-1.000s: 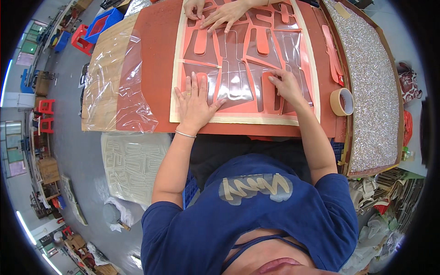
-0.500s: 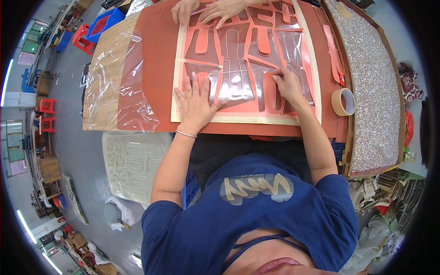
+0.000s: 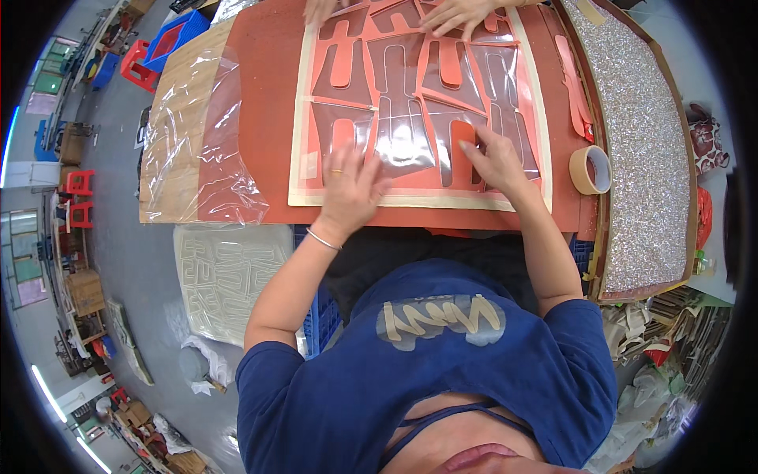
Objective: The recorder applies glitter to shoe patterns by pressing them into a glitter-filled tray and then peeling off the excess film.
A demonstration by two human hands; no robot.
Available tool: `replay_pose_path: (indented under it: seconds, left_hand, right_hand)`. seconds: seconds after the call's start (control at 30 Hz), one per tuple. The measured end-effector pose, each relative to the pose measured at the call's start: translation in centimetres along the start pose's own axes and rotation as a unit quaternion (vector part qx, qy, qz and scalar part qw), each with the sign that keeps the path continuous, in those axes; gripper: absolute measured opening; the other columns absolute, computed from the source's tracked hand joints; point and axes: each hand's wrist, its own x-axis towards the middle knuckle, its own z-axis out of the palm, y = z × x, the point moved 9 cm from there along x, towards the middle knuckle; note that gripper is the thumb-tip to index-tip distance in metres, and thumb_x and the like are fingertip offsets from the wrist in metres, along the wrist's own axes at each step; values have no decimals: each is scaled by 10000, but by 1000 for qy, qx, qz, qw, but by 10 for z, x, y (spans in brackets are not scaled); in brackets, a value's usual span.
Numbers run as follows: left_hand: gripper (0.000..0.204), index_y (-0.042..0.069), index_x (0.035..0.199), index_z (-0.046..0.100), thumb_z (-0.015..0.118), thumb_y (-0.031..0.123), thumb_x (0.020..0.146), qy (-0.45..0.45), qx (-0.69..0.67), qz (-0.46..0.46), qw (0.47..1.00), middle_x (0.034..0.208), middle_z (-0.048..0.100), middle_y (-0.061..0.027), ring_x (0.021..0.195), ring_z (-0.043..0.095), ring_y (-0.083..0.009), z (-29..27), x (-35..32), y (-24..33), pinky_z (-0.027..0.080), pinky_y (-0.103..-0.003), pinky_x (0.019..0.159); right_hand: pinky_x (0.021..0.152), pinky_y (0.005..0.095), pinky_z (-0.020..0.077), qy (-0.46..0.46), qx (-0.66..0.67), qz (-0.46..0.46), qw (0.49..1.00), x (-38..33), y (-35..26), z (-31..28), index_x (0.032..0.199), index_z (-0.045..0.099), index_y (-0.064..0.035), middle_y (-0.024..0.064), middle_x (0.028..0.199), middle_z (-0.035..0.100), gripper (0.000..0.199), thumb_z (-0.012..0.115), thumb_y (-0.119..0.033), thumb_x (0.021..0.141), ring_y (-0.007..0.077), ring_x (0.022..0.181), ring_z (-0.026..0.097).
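My left hand (image 3: 351, 183) lies flat, fingers spread, on the near left of a cream-edged sheet (image 3: 300, 118) that carries orange-red cut shapes under clear film. My right hand (image 3: 493, 158) presses flat on the film at the near right, beside one orange-red shape (image 3: 464, 136). Between my hands lies a clear film piece (image 3: 403, 138) with a forked outline. At the far edge of the sheet, another person's hands (image 3: 458, 12) rest on the shapes.
The sheet lies on an orange-red table mat (image 3: 268, 87). Crumpled clear plastic (image 3: 209, 142) covers a wooden board at the left. A roll of tan tape (image 3: 591, 169) sits at the right, beside a glittery silver panel (image 3: 639, 142). Orange strips (image 3: 575, 79) lie nearby.
My left hand has slid a little toward me and to the right over the film. My right hand stays pressed near the orange shape. The other person's hands shifted at the far edge.
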Motion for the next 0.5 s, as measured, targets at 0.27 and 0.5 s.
replay_pose_path:
  seconds: [0.27, 0.5]
  left_hand:
    - [683, -21, 1241, 486, 780, 269, 697, -12, -300, 19, 954, 1252, 498, -158, 1165, 466, -338, -13, 25, 82, 388, -406, 985]
    - [498, 42, 1143, 573, 740, 148, 686, -46, -322, 22, 945, 1113, 520, -118, 1059, 491, -274, -7, 27, 89, 388, -386, 927]
  right_hand:
    - [381, 246, 353, -73, 216, 139, 964, -15, 16, 5, 883, 601, 32, -5, 605, 518, 202, 618, -169, 898, 69, 443, 478]
    - [556, 324, 454, -12, 89, 112, 990, -11, 31, 0, 876, 609, 50, 92, 684, 592, 255, 642, -203, 868, 158, 601, 561]
